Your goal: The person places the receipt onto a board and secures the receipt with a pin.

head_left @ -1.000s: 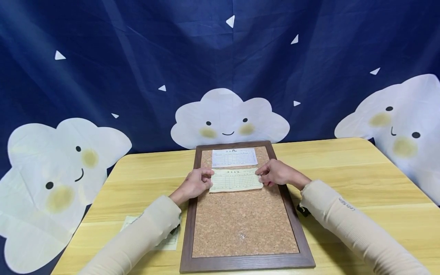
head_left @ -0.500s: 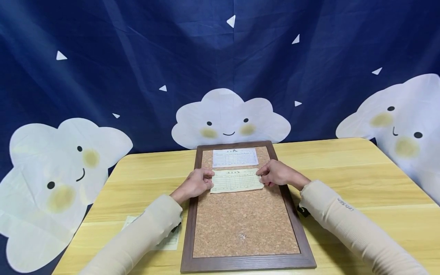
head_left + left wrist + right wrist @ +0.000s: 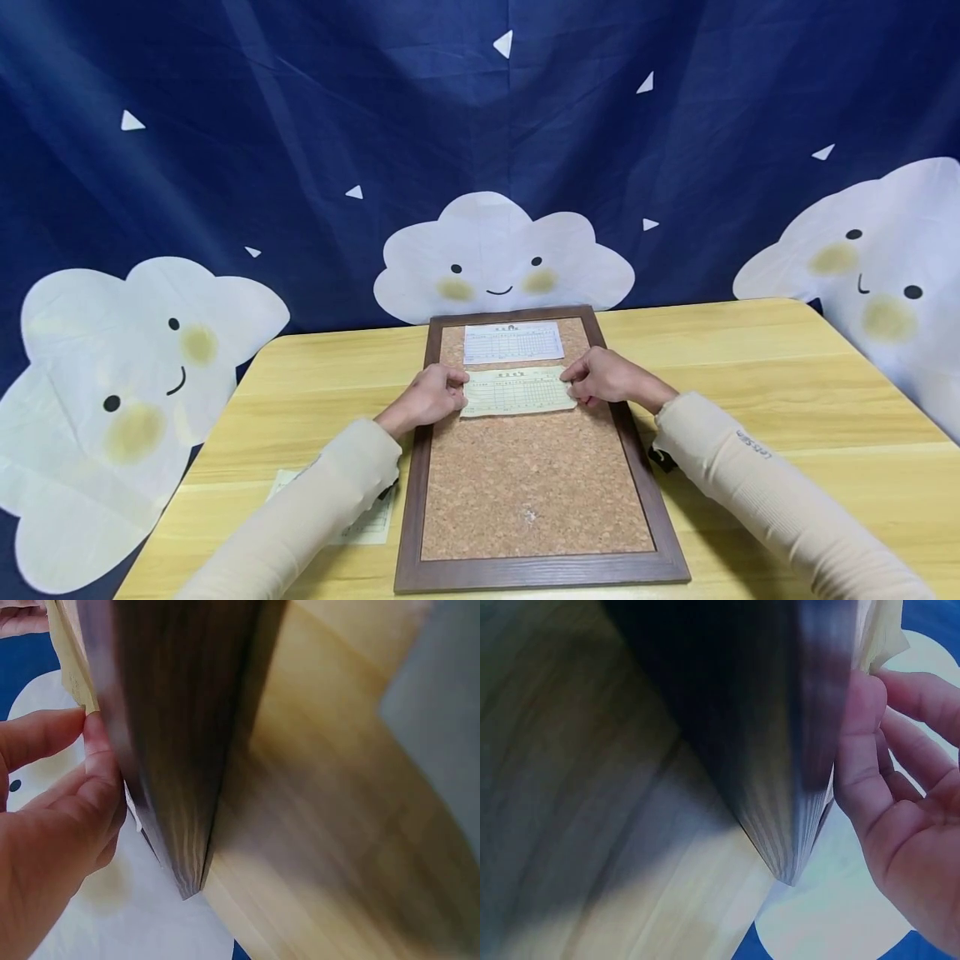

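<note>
1. Head view: 1 yellow slip spans the upper part of 1 framed corkboard, just below 1 white slip. The left hand pinches 1 short end, the right hand the other. At least 1 pale sheet lies on the table, partly under the left sleeve (so a full count cannot be given). The backdrop shows 3 clouds.

2. Left wrist view: the thumb and a finger nip the yellow slip's edge beside the dark frame. It looks like thin paper, so it should be light, limp and easily creased.

3. Right wrist view: the fingers pinch the other end narrowly, with a loose corner jutting out. Both short ends seem the best hold, gently tensioned, since hard pulling could tear it.
</note>
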Motion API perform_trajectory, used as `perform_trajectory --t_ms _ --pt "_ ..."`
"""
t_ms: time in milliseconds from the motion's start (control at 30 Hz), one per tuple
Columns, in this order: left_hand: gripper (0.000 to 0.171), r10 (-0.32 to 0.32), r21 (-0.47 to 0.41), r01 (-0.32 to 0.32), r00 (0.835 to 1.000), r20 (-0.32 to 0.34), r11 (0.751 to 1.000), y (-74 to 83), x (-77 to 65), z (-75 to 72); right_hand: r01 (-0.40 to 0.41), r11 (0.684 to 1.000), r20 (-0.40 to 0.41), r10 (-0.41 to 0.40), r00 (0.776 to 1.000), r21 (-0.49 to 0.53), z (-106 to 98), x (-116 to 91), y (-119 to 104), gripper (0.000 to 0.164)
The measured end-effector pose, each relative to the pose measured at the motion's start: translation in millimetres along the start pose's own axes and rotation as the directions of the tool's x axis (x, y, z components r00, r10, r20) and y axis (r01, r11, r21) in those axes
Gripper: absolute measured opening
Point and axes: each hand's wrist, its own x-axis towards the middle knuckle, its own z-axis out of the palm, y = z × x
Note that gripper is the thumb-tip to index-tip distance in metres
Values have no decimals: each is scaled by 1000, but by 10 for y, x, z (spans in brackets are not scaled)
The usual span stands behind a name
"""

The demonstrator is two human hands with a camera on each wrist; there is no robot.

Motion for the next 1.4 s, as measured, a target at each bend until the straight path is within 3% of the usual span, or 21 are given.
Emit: perform_trajectory --t_ms 233,433,767,1400 --pt "41 -6 46 4 999 41 999 25 24 -26 -1 1000 -15 1 1000 -14 14 8 7 33" --pt "39 36 84 -39 999 35 996 37 16 -40 -6 1000 -18 5 1000 -12 22 3 5 33" --pt "45 35 127 -39 999 36 991 58 25 -35 -4 1000 -30 4 1000 -12 28 -12 -2 33" --pt "44 36 128 -44 997 64 991 57 27 -26 -24 1000 -43 24 999 8 51 -17 0 34"
